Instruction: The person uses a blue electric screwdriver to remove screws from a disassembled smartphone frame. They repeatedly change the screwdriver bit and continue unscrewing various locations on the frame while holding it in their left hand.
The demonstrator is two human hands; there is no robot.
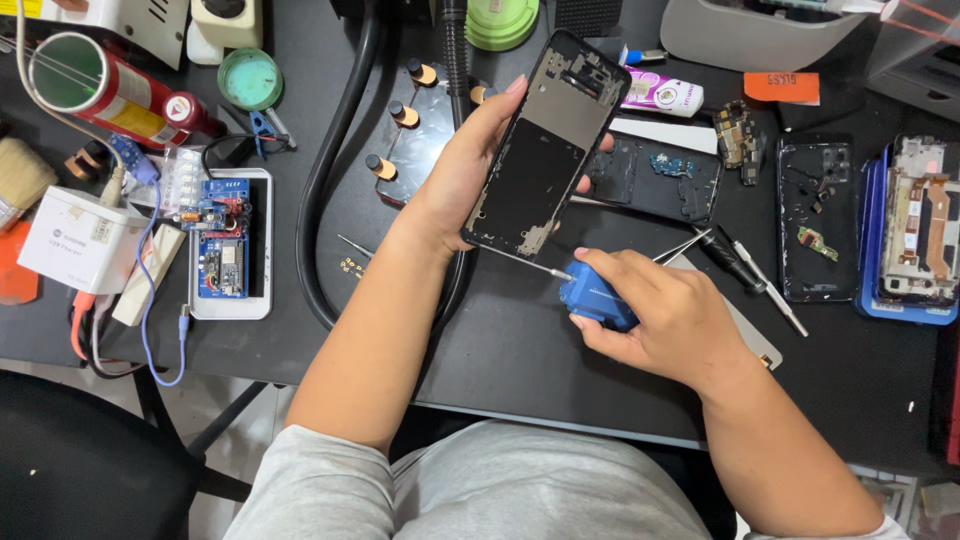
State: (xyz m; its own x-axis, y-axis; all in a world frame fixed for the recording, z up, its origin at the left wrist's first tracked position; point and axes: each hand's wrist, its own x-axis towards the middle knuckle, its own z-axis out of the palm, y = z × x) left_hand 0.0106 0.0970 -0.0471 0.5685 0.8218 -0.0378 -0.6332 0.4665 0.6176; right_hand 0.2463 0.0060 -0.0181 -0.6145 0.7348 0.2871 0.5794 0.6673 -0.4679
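Observation:
My left hand [462, 165] holds an opened phone frame [545, 145] tilted up above the black work mat, its bare inside facing me. My right hand [665, 310] grips a blue-handled screwdriver [597, 293]. The thin metal shaft [528, 261] of the screwdriver points left and touches the lower edge of the frame. Just behind the frame lies another opened phone body [660, 180] with a small blue board in it.
A thick black hose [335, 170] curves down the mat at my left. A white tray with blue circuit boards [228, 240], a white adapter box [75, 240] and a red can [115, 95] sit left. Tweezers and a screwdriver [745, 270], and dismantled phones [818, 215] [920, 225], lie right.

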